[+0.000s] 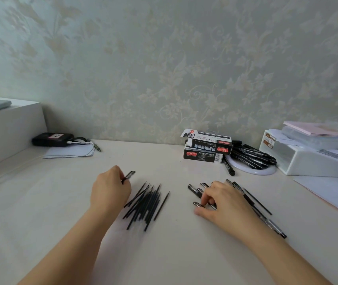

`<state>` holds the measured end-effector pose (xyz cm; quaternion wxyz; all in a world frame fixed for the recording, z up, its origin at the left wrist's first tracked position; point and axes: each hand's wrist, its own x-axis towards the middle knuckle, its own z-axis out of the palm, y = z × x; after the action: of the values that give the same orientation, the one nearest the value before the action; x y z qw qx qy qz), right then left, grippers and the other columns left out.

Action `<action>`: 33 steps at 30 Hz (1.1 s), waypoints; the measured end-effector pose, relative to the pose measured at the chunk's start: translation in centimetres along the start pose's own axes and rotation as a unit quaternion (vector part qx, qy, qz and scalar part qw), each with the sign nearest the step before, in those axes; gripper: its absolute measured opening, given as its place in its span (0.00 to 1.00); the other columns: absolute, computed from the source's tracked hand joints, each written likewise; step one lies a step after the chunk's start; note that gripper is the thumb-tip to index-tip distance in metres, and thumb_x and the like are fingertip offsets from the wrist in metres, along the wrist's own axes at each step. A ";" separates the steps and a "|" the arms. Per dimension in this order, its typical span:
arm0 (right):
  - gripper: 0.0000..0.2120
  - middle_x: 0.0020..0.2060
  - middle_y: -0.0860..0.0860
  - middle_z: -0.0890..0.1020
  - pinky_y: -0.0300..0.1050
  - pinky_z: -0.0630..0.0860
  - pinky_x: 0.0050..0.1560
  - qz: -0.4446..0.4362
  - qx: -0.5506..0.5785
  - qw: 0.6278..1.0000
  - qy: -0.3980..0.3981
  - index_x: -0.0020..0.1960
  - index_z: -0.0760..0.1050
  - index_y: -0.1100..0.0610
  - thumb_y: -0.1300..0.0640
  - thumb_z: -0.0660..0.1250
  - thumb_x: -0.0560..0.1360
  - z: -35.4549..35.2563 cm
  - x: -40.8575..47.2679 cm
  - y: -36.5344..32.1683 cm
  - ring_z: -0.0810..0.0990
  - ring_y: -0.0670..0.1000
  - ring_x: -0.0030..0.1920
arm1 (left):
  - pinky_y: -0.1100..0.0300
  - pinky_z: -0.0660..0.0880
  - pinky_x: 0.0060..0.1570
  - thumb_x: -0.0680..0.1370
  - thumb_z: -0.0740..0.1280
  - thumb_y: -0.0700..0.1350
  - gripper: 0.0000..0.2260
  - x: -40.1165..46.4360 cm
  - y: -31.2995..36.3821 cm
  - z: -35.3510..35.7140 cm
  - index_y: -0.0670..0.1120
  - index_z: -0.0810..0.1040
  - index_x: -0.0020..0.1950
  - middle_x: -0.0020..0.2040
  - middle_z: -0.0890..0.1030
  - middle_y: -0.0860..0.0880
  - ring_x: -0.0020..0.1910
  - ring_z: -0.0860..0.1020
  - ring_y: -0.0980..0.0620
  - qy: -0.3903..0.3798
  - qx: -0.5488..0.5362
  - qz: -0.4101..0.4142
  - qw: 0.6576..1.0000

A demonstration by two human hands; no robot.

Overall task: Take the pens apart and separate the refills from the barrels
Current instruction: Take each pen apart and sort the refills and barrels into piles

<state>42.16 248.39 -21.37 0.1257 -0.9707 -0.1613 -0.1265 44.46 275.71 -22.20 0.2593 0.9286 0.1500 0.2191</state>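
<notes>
Two bare hands lie over the pale table [164,254] in the lower half of the frame. At centre left, our left hand [110,190] has its fingers curled round a short dark pen piece [128,176], which sticks out past the knuckles toward the upper right; we cannot tell which fingers pinch it. Just right of that hand, a heap of thin black refills [143,204] rests on the table, fanned out and pointing toward the upper right, with one refill lying slightly apart on the heap's right side.

At centre right, our right hand [221,200] rests palm down on a group of clear barrels [197,191], the fingers bent and their tips touching the pieces, the thumb flat on the table below; we cannot tell whether any barrel is truly gripped. More pens and a loose refill [258,202] stretch from under this hand toward the lower right.

Higher up on the right, two stacked pen boxes [205,149] stand near the wall, and beside them a pile of whole black pens [252,157] sits on a round white plate [252,171]. A white plastic bin [308,159] with papers fills the right edge. At the upper left, a black device [50,139] rests on a sheet of paper [69,153] beside a white box [9,128].
</notes>
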 end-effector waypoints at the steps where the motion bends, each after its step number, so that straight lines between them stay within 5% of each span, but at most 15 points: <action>1: 0.13 0.40 0.41 0.71 0.40 0.63 0.47 0.000 -0.002 1.000 -0.004 0.45 0.78 0.45 0.37 0.68 0.70 0.1 0.0 0.0 0.68 0.44 0.46 | 0.57 0.67 0.38 0.75 0.63 0.42 0.04 0.0 -0.1 0.0 0.44 0.76 0.46 0.44 0.80 0.44 0.40 0.72 0.45 -0.009 0.012 -0.005 1.000; 6: 0.10 0.43 0.42 0.73 0.39 0.67 0.52 -0.009 0.004 1.000 -0.002 0.45 0.78 0.46 0.40 0.68 0.73 0.2 -0.1 -0.2 0.71 0.45 0.49 | 0.57 0.71 0.41 0.75 0.62 0.44 0.07 -0.3 0.2 -0.3 0.44 0.76 0.49 0.48 0.77 0.45 0.47 0.75 0.43 -0.053 0.077 -0.041 0.995; 12: 0.08 0.40 0.42 0.77 0.39 0.64 0.44 -0.017 0.030 0.998 0.049 0.44 0.76 0.49 0.47 0.63 0.78 0.0 -0.2 -0.8 0.71 0.47 0.46 | 0.56 0.73 0.44 0.77 0.61 0.48 0.10 -0.8 0.7 -0.5 0.46 0.74 0.55 0.52 0.77 0.46 0.52 0.76 0.44 -0.077 0.105 -0.037 0.991; 16: 0.13 0.41 0.41 0.77 0.38 0.64 0.43 -0.029 0.063 0.997 0.035 0.43 0.74 0.48 0.38 0.65 0.74 -0.4 -0.3 -0.7 0.72 0.44 0.46 | 0.54 0.72 0.47 0.78 0.62 0.55 0.15 -1.1 1.3 -0.5 0.47 0.74 0.58 0.55 0.72 0.45 0.56 0.73 0.43 -0.047 0.108 -0.019 0.993; 19: 0.18 0.42 0.41 0.75 0.40 0.70 0.45 -0.037 0.058 0.997 -0.028 0.44 0.74 0.48 0.33 0.69 0.68 -0.5 -0.5 -0.5 0.73 0.43 0.46 | 0.53 0.73 0.47 0.77 0.64 0.54 0.12 -1.6 2.1 -0.3 0.48 0.76 0.55 0.52 0.73 0.48 0.52 0.74 0.45 -0.013 0.049 0.064 0.997; 22: 0.13 0.42 0.42 0.76 0.43 0.74 0.50 -0.038 0.039 0.997 -0.062 0.43 0.75 0.49 0.40 0.70 0.72 -0.4 -0.6 -0.4 0.75 0.43 0.46 | 0.56 0.73 0.44 0.76 0.67 0.52 0.06 -2.8 3.6 0.1 0.51 0.78 0.48 0.45 0.73 0.52 0.43 0.75 0.51 -0.026 -0.036 0.156 0.987; 26: 0.09 0.37 0.44 0.79 0.37 0.72 0.39 0.004 0.138 0.989 -0.050 0.45 0.73 0.50 0.45 0.68 0.76 -0.4 -0.4 -0.8 0.76 0.41 0.37 | 0.63 0.70 0.35 0.75 0.69 0.50 0.03 -4.9 5.7 1.0 0.53 0.79 0.42 0.36 0.77 0.54 0.31 0.73 0.60 -0.121 -0.181 0.181 0.959; 30: 0.08 0.33 0.48 0.83 0.35 0.73 0.35 0.091 0.400 0.912 -0.011 0.50 0.75 0.54 0.49 0.68 0.77 -1.1 0.2 -1.4 0.76 0.42 0.30 | 0.58 0.81 0.41 0.76 0.69 0.50 0.08 -6.5 7.2 1.2 0.46 0.81 0.47 0.40 0.82 0.45 0.35 0.80 0.55 -0.278 -0.385 0.064 0.877; 33: 0.10 0.32 0.51 0.82 0.36 0.73 0.31 0.153 0.606 0.781 -0.011 0.49 0.74 0.63 0.55 0.67 0.78 -0.9 0.3 -1.9 0.75 0.46 0.29 | 0.60 0.80 0.44 0.76 0.68 0.54 0.14 -7.0 7.5 0.9 0.43 0.81 0.50 0.43 0.83 0.43 0.39 0.82 0.51 -0.348 -0.440 0.034 0.827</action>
<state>41.63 249.91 -20.03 0.7039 -0.7075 -0.0555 0.0290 40.14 266.44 -21.02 0.6682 0.7349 -0.0941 -0.0674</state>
